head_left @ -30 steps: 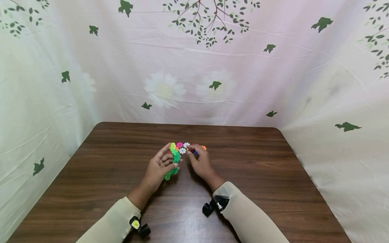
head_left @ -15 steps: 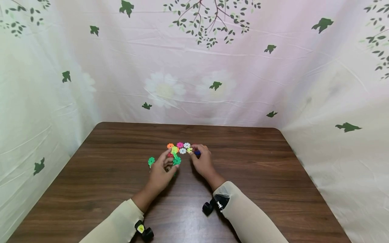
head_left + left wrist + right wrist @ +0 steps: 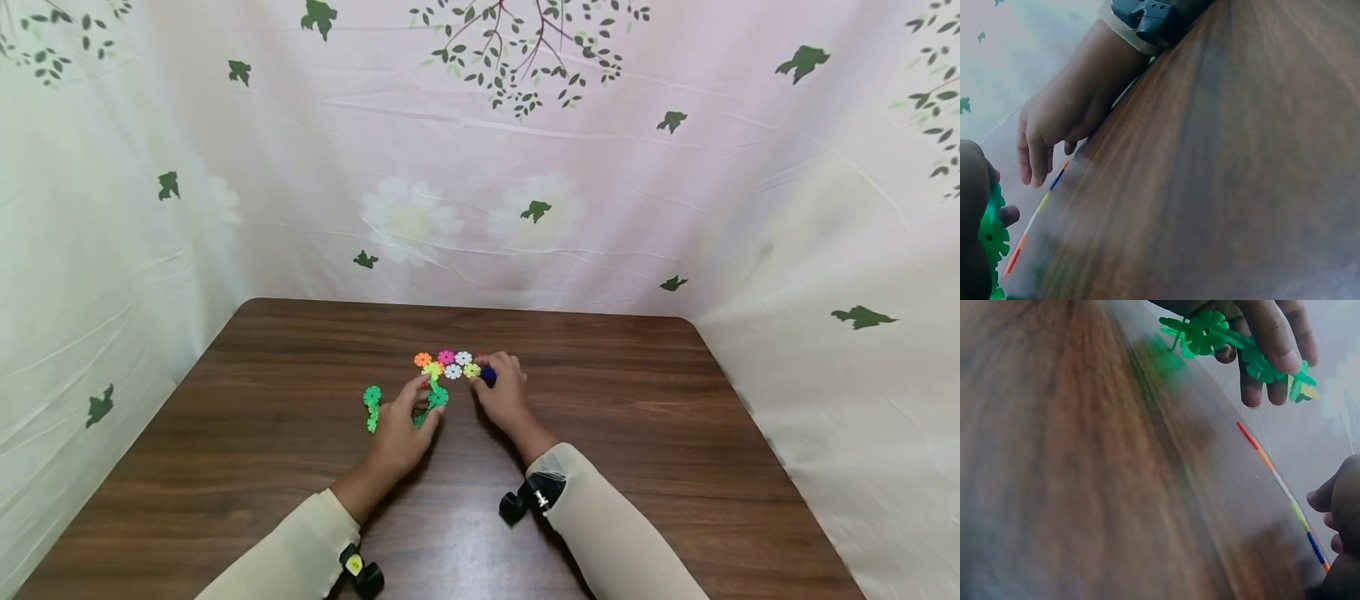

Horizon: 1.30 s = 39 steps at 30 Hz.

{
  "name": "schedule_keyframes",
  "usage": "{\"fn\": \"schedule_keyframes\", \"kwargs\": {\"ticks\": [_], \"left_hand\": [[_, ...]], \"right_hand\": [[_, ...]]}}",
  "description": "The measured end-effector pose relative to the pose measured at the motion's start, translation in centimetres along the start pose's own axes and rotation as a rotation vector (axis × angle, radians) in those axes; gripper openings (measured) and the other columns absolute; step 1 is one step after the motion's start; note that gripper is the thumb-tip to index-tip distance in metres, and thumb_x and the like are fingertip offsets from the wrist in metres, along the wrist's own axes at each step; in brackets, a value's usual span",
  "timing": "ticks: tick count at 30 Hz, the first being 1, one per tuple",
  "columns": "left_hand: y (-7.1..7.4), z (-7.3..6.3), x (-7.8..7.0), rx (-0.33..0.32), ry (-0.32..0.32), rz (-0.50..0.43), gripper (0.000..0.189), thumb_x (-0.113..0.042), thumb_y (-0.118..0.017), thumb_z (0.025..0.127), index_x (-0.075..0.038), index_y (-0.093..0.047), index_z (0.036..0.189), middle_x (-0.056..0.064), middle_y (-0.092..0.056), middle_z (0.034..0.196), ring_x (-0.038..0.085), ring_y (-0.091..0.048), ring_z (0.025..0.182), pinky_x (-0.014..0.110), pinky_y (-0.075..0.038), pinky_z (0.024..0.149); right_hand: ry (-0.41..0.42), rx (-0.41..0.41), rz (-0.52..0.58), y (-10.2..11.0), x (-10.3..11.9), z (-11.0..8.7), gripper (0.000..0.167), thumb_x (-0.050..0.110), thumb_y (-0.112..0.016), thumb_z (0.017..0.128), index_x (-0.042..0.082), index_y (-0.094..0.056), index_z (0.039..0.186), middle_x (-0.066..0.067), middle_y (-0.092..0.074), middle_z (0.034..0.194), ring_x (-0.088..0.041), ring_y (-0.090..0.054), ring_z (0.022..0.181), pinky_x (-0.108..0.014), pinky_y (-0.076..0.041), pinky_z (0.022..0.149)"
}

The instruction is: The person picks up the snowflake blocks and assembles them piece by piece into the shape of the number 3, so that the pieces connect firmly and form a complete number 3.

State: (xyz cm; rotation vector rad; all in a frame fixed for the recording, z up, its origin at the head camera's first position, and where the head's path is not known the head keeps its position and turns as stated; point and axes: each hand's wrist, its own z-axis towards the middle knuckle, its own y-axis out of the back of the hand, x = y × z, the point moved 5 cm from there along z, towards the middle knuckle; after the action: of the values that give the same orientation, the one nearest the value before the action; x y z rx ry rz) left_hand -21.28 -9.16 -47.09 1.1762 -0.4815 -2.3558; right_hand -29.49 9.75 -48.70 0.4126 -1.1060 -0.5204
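Note:
My left hand grips a chain of interlocking green flower-shaped discs between thumb and fingers, raised off the table. A yellow disc sits at its far end. More green discs show left of this hand; whether they join the chain is hidden. Flat on the table lies a group of coloured discs, among them orange, pink and white. Over its right end my right hand hangs with loosely bent fingers, beside a yellow-green disc and a dark blue disc.
The brown wooden table extends around both hands. A pale cloth printed with leaves and birds hangs behind it and along the sides. Each wrist wears a black camera.
My left hand has moved slightly right and turned, swinging the green chain; green discs have come into sight on its left. My right hand has shifted slightly right, uncovering the yellow-green disc.

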Motion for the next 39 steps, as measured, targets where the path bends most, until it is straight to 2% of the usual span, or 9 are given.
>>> {"fn": "schedule_keyframes", "kwargs": {"ticks": [9,15,19,22,24,29,32,35,39], "left_hand": [[0.0,-0.1,-0.2,-0.003,-0.011,0.021,0.054,0.002,-0.080,0.095,0.007,-0.059,0.144,0.019,-0.081,0.111,0.031,-0.081,0.099,0.047,-0.066,0.079],[-0.1,-0.3,0.0,-0.023,-0.091,0.042,0.051,0.000,-0.081,0.095,0.005,-0.062,0.142,0.018,-0.080,0.110,0.032,-0.080,0.096,0.049,-0.065,0.081],[-0.8,-0.6,1.6,-0.061,-0.163,0.066,0.048,-0.015,-0.078,0.101,0.000,-0.064,0.145,0.016,-0.080,0.110,0.028,-0.076,0.095,0.050,-0.060,0.086],[-1.3,-0.7,2.7,-0.077,-0.169,0.066,0.048,-0.022,-0.076,0.104,-0.002,-0.064,0.145,0.013,-0.079,0.108,0.025,-0.075,0.093,0.050,-0.057,0.086],[-1.0,-0.7,1.9,-0.072,-0.165,0.076,0.048,-0.019,-0.078,0.102,-0.001,-0.065,0.144,0.013,-0.079,0.107,0.027,-0.075,0.093,0.055,-0.056,0.086],[-0.2,-0.4,0.1,-0.058,-0.153,0.131,0.052,-0.005,-0.083,0.093,0.005,-0.065,0.141,0.015,-0.079,0.104,0.030,-0.075,0.090,0.057,-0.055,0.085],[-0.2,-0.4,-0.3,-0.041,-0.144,0.164,0.053,-0.004,-0.084,0.092,0.006,-0.065,0.140,0.016,-0.080,0.104,0.029,-0.074,0.090,0.056,-0.055,0.085],[-0.4,-0.5,0.1,-0.046,-0.165,0.163,0.050,-0.008,-0.081,0.096,0.006,-0.064,0.141,0.016,-0.079,0.103,0.028,-0.073,0.087,0.055,-0.054,0.084],[-1.2,-0.8,2.2,-0.060,-0.194,0.141,0.051,-0.015,-0.078,0.099,0.001,-0.063,0.145,0.015,-0.079,0.103,0.025,-0.072,0.084,0.054,-0.054,0.084]], "right_hand": [[-0.045,0.033,-0.013,-0.1,-0.7,0.5,0.020,0.011,-0.084,0.096,0.003,-0.080,0.114,-0.016,-0.068,0.128,-0.042,-0.050,0.135,-0.067,-0.030,0.109],[-0.053,0.082,-0.088,-0.3,-1.1,1.0,0.027,0.022,-0.086,0.096,0.008,-0.081,0.118,-0.014,-0.065,0.132,-0.042,-0.045,0.140,-0.067,-0.026,0.111],[-0.064,0.114,-0.125,-0.4,-1.3,1.3,0.029,0.026,-0.085,0.097,0.010,-0.081,0.121,-0.013,-0.061,0.137,-0.041,-0.040,0.143,-0.065,-0.024,0.111],[-0.073,0.124,-0.134,-0.4,-1.3,1.4,0.029,0.027,-0.086,0.097,0.010,-0.081,0.120,-0.013,-0.059,0.139,-0.041,-0.038,0.144,-0.064,-0.023,0.110],[-0.080,0.136,-0.144,-0.4,-1.3,1.5,0.030,0.029,-0.085,0.097,0.011,-0.081,0.121,-0.013,-0.058,0.140,-0.041,-0.037,0.144,-0.064,-0.022,0.110],[-0.079,0.153,-0.166,-0.5,-1.4,1.6,0.031,0.031,-0.083,0.099,0.012,-0.082,0.123,-0.013,-0.056,0.142,-0.042,-0.036,0.144,-0.063,-0.021,0.110],[-0.072,0.151,-0.169,-0.5,-1.4,1.6,0.028,0.029,-0.083,0.100,0.012,-0.082,0.122,-0.013,-0.056,0.141,-0.042,-0.036,0.144,-0.064,-0.021,0.109],[-0.069,0.150,-0.173,-0.5,-1.4,1.6,0.025,0.027,-0.082,0.100,0.012,-0.082,0.120,-0.014,-0.056,0.141,-0.042,-0.036,0.144,-0.064,-0.022,0.109],[-0.077,0.164,-0.192,-0.6,-1.3,1.6,0.026,0.027,-0.081,0.101,0.012,-0.081,0.122,-0.014,-0.055,0.144,-0.042,-0.035,0.146,-0.064,-0.022,0.111]]}}
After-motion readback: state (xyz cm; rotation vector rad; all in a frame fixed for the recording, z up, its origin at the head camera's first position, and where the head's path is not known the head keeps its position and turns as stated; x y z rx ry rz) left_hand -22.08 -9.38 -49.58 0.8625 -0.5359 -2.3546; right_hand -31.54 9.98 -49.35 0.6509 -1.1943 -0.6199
